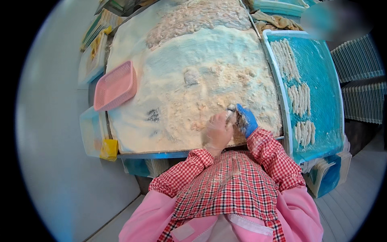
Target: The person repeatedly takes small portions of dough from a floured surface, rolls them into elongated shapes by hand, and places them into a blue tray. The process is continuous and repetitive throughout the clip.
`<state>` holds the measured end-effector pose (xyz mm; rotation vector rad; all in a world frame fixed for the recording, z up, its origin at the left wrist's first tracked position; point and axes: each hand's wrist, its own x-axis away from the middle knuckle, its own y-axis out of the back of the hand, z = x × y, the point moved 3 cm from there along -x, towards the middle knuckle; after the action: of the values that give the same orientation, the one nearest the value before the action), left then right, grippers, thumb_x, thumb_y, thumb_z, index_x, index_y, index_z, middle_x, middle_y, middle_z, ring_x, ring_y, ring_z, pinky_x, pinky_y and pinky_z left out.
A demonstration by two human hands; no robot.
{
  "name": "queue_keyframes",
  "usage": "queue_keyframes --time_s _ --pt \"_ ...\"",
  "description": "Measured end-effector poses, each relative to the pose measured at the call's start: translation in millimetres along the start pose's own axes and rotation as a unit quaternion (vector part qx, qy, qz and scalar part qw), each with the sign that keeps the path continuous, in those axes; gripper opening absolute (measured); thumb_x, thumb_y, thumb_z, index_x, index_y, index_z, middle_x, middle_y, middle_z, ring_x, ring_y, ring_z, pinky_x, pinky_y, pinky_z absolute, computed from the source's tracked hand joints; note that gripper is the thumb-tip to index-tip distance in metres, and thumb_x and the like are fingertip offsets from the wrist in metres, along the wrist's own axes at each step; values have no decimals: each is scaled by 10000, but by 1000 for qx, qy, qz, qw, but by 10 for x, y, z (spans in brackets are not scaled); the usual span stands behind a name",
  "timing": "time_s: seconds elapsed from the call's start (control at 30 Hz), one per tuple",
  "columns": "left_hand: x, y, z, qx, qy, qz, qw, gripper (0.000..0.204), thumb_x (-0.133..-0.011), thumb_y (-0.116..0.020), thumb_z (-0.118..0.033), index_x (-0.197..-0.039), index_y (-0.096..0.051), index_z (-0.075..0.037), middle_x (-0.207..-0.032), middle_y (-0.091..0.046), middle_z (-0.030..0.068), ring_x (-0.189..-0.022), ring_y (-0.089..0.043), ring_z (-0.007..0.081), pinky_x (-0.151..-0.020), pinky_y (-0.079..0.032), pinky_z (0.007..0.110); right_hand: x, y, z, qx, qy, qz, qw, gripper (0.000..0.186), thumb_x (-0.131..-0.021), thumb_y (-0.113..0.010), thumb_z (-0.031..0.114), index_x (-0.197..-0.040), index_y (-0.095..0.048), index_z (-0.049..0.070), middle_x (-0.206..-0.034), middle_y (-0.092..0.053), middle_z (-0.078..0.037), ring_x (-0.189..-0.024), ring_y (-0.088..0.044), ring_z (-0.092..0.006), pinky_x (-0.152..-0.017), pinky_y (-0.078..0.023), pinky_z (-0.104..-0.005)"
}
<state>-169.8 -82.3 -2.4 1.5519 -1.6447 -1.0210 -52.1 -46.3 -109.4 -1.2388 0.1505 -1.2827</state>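
My left hand [219, 130], bare, dusted white and slightly blurred, is curled in against my right hand [246, 120] near the table's front edge. On my right hand is a blue glove with a dark, flour-caked part at the fingers. Both hands are closed together around something small and floury, which the fingers mostly hide. Beneath them, loose pale flour [181, 121] with crumbly clumps covers the tabletop. A single whitish lump [192, 76] lies on the flour farther back. To the right, long white floured strips [299, 99] lie in three groups on a blue tray [322, 76] with a white rim.
A heap of pale greyish raw pieces [201, 18] spreads along the table's far end. On the left edge leans a pink perforated basket [116, 86]. Clear bins [92, 131] and a yellow cloth [109, 149] are beside it. Stacked ribbed trays [358, 58] stand at far right.
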Motion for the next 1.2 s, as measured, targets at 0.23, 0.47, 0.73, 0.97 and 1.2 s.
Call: queue_keyframes --time_s 0.23,0.47,0.73,0.97,1.2 --pt "-102 -402 -264 296 -37 -18 954 493 -949 -412 -178 -1404 -358 3 -1463 -334 196 -1387 -261 318 -1158 -121 396 349 -966 -323 -187 328 -14 926 572 -989 -381 427 -1405 -364 36 -1400 -426 -98 -1243 -429 -197 -1054 -332 -324" --pt "-424 -292 -297 229 -67 -16 971 507 -970 -323 -248 -1407 -358 7 -1478 -339 150 -1398 -243 303 -1155 -67 422 39 -606 -167 -242 222 53 943 584 -992 -333 381 -1469 -223 62 -1537 -213 -106 -1407 -216 -243 -1145 -174 -408" --pt "-690 -230 243 73 46 -24 996 614 -956 -441 -318 -1452 -237 -18 -1503 -256 173 -1401 -214 295 -1157 -138 408 242 -292 835 -41 -57 -1 998 419 -950 -486 442 -1194 -539 106 -900 -628 -3 -710 -598 -107 -571 -518 -260" --pt "-128 -9 1257 97 219 -90 967 556 -910 -540 -222 -1373 -358 29 -1416 -370 210 -1315 -339 345 -1102 -257 410 288 -156 3213 313 122 -243 910 290 -904 -584 395 -999 -599 121 -622 -519 68 -493 -457 -48 -437 -392 -209" --pt "-59 82 1348 -11 220 -81 972 389 -773 -661 -170 -1095 -542 14 -1147 -535 183 -1100 -491 363 -934 -409 429 -515 605 3792 294 114 -249 916 469 -976 -444 413 -1288 -485 65 -1215 -584 -115 -1066 -569 -211 -962 -439 -351"
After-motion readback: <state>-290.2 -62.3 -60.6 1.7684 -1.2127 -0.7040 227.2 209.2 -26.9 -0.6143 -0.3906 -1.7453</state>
